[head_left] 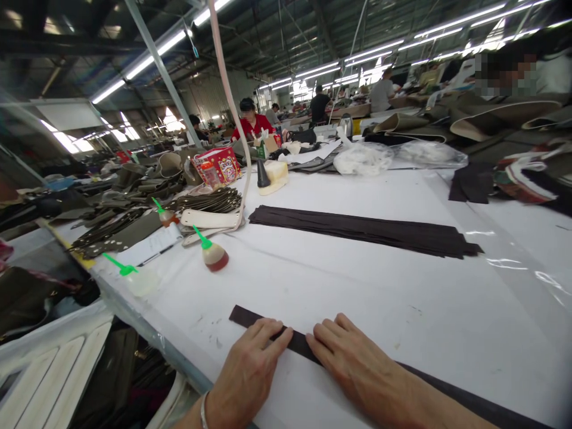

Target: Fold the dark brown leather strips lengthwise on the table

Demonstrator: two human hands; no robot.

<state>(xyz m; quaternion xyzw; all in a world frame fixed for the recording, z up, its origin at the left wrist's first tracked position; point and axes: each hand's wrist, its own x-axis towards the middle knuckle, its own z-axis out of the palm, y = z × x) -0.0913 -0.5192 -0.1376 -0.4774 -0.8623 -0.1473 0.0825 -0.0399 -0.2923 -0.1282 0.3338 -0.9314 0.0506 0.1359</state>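
1. Nearest the lens, the left hand [250, 372] and right hand [353, 363] lie palm-down side by side, fingers stretched out and not closed around anything, pressing on a dark strip [243, 317].
2. That strip lies flat on the white table [339, 280] near its front edge, one end free just beyond the left fingertips.
3. Judged from this, the step in hand is flattening or smoothing the strip; any further move calls for even pressure so that it stays straight.
4. A stack of dark strips [366, 229] lies well apart farther back, with a squeeze bottle [213, 253] to its left.
5. Hidden: the strip's stretch under the palms, and its far end, cut off at bottom right. Its material is possibly leather; I cannot tell.
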